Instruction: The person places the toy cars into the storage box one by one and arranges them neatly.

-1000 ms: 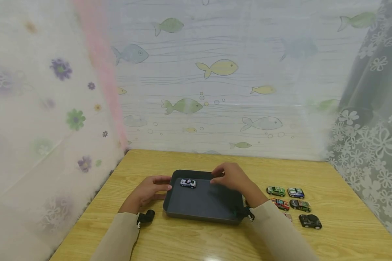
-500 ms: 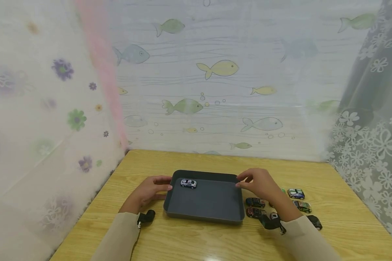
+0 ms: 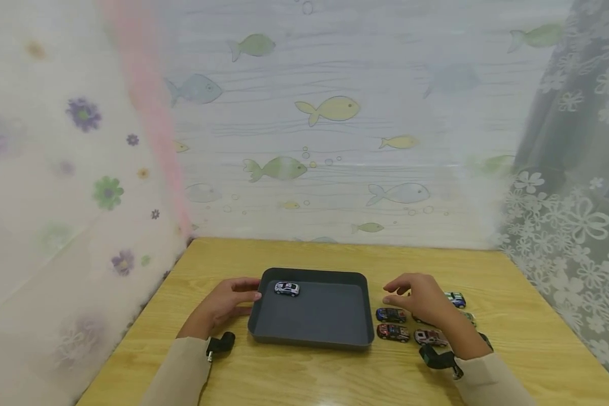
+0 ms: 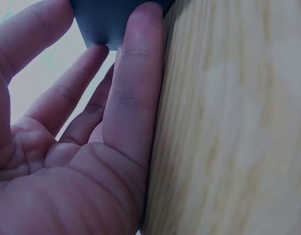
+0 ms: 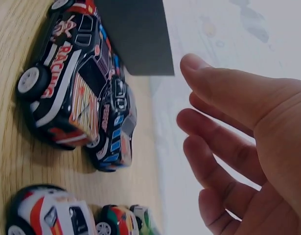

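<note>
Grey rectangular tray with rounded corners [image 3: 314, 316] is set on yellow wood-grain table [image 3: 264, 375] | white-and-black toy car [image 3: 286, 289] is placed inside, near its far left corner | tray's left wall is touched by left hand [image 3: 224, 301], fingers extended | right hand [image 3: 422, 297], thumb and fingers parted, is poised near black toy car lettered RACING [image 5: 57, 73], just right of tray

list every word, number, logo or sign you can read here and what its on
"RACING": on the side of the black toy car in the right wrist view.
Skull-like emblem, no words: same car.
Dark blue-striped car beside it: small lettering, too blurred to read.
White car in the tray: markings too small to read.
White-and-orange car: no legible text.
Tray: no lettering seen.
</note>
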The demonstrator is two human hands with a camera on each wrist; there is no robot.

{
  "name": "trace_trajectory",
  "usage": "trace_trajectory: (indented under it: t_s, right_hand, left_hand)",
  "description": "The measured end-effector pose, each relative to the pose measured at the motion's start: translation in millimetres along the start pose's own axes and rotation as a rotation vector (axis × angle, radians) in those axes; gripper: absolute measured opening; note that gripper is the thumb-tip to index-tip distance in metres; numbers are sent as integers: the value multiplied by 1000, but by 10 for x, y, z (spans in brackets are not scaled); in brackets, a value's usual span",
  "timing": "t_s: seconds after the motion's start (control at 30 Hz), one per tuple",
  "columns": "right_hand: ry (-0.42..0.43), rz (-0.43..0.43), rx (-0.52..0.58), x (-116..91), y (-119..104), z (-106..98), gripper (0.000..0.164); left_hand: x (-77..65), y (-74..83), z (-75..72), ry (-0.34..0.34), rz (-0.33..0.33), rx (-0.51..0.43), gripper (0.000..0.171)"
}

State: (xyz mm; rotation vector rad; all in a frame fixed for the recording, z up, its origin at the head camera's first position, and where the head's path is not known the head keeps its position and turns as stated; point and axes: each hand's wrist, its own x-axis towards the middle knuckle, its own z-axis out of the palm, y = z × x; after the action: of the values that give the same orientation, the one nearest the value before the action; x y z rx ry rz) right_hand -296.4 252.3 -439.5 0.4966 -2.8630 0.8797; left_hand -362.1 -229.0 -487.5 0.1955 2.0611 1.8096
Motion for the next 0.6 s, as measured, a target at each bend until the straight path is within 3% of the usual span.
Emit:
trace_trajectory:
  t_s: [0.43,0.6]
  right_hand:
    - [-162,20,32,-41,81,-17,31]
    - [-188,29,31,-34,89,7,26]
  left_hand:
    - [-2,-1,-9,-4,5,16,64]
    - [-20,-3,-1,6,3,7,66]
